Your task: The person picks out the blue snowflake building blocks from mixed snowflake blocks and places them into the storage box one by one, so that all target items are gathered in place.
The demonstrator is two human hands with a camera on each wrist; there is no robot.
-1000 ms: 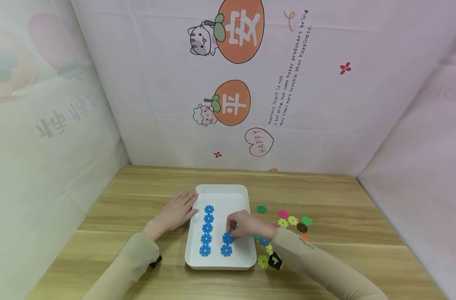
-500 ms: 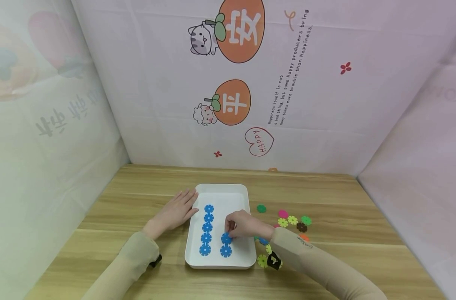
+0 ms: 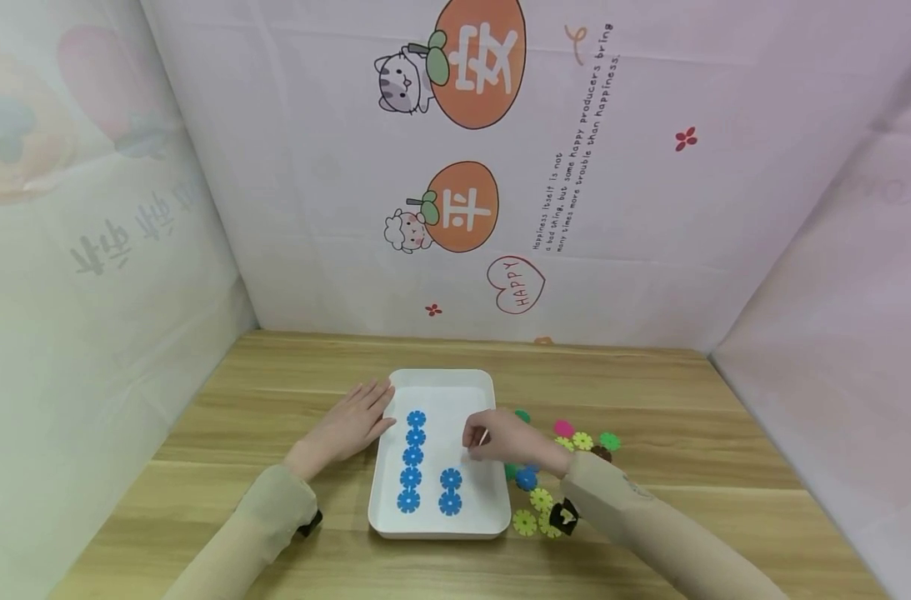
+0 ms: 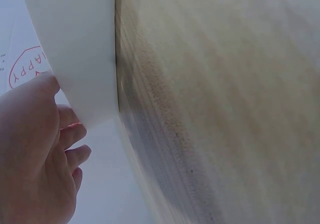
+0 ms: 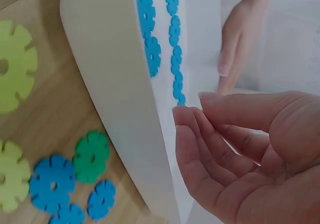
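A white tray (image 3: 470, 523) lies on the wooden table with blue notched plastic discs in two lines. Several discs joined in a row (image 3: 412, 456) run along its left side; a shorter pair (image 3: 450, 491) sits on the right. My left hand (image 3: 347, 425) rests at the tray's left rim with its fingers extended, and in the left wrist view the thumb touches the tray wall (image 4: 82, 44). Above the tray's right side is my right hand (image 3: 503, 437), up and right of the pair. Nothing shows between its loosely bent fingers (image 5: 187, 139) and thumb in the right wrist view.
Loose notched discs lie right of the tray: a yellow one (image 3: 525, 522), a blue one (image 3: 526, 477), a pink one (image 3: 563, 428), a green one (image 3: 609, 442) and others. The right forearm partly covers them. Printed white cloth (image 3: 620, 300) surrounds the table.
My right hand has let go of the upper blue disc of the pair and moved up and right. That disc now lies in line with the lower one. My left hand stays put.
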